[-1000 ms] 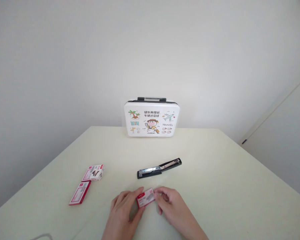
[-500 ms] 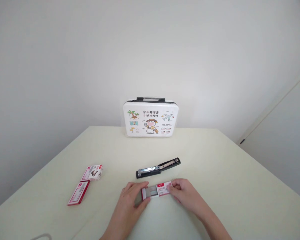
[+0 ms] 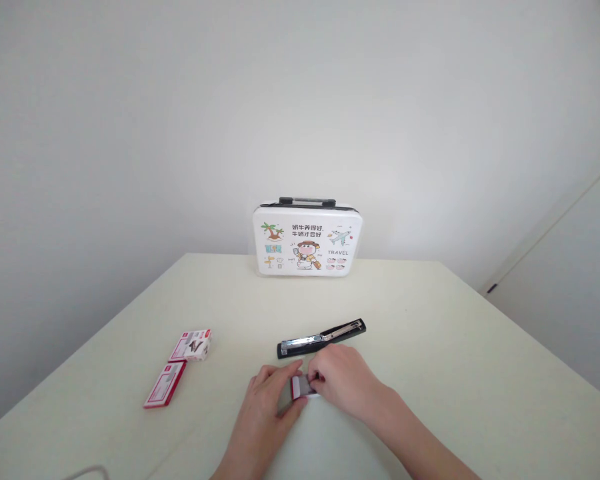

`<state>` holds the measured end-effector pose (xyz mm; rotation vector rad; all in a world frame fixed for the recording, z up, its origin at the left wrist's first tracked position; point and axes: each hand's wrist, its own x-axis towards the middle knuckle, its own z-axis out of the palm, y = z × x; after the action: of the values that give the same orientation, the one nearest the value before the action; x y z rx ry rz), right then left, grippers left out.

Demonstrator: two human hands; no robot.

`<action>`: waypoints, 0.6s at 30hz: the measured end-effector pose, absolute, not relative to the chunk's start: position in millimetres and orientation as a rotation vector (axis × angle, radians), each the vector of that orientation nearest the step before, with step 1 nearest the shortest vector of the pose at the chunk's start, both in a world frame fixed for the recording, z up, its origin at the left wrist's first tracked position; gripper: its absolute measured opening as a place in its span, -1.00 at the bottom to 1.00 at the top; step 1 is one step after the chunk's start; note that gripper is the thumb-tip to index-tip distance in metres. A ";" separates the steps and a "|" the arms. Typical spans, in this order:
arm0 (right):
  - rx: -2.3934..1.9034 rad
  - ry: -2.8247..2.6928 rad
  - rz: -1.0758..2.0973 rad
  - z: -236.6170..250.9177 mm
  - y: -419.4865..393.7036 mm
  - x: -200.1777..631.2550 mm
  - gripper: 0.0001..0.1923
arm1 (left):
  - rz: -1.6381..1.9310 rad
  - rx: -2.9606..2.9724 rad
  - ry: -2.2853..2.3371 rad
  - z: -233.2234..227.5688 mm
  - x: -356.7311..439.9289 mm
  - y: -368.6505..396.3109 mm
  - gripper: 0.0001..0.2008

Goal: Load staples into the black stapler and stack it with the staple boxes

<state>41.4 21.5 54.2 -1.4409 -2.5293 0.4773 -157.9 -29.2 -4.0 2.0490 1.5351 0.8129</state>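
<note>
My left hand (image 3: 263, 407) grips the left end of a small red-and-white staple box (image 3: 299, 389) between thumb and fingers. The box is slid open, with its grey inside showing at that end. Over its right part is my right hand (image 3: 343, 380), fingers pinched together at the opening. Whatever those fingertips hold is hidden, as is most of the box's printed sleeve. Just beyond the hands, a black stapler (image 3: 325, 338) lies opened out flat, its metal staple channel facing up.
Two red-and-white boxes lie to the left: one with a stapler picture (image 3: 191, 345) and a flatter one (image 3: 165, 385) touching it. A white cartoon-printed case (image 3: 307, 263) stands at the table's back by the wall. A cable (image 3: 87, 471) shows at the lower left.
My right hand has moved left from the sleeve's right end to the box's opening, its fingers now pinched there. My left hand keeps its hold. The whole view has shifted slightly.
</note>
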 end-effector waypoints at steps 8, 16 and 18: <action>-1.316 -2.478 0.596 52.2 21.4 64.9 -0.86 | 0.797 2.039 1.533 -2.0 -156.8 -28.6 -0.48; -1.361 -2.078 0.858 25.2 8.4 125.6 -0.71 | 0.889 2.051 1.563 -0.2 -163.7 -30.1 -0.57; -1.371 -2.090 0.902 23.7 5.7 130.7 -0.59 | 0.874 1.994 1.639 1.7 -165.8 -29.9 -0.68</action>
<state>130.7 5.7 23.7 -1.3709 -2.0899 0.9024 -165.8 -29.9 1.7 1.9943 1.6386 0.8739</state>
